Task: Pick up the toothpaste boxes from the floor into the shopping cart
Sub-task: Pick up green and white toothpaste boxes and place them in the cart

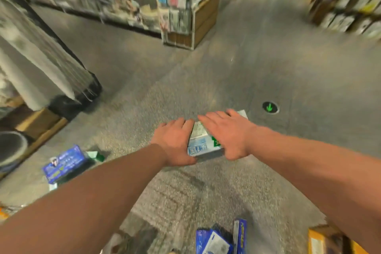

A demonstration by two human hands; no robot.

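The floor [268,68] of a shop aisle fills most of the view, grey and speckled, with blurred shelves [175,6] standing across the top and a dark display [51,64] on the left. No cart can be made out for certain; the blue things [216,241] at the bottom edge may lie in it, but I cannot tell

Both bare arms reach forward and down to one spot in the middle. There lies a white box [203,144] flat on the floor, its long axis running from near-left to far-right, away from the person. The left hand [175,142] is pressed against its near-left end, fingers curled round the side; the right hand [228,134] lies spread over its top and far part, thumb down the near face. So the box is clamped between the two hands, each about equally near, neither free

A second, blue box [64,163] lies well apart to the left, nearer the left arm, tilted with its long axis also running up to the right, with a small green and white thing [95,155] just beside it

By my judgement the white box is about to be lifted; the blue one waits
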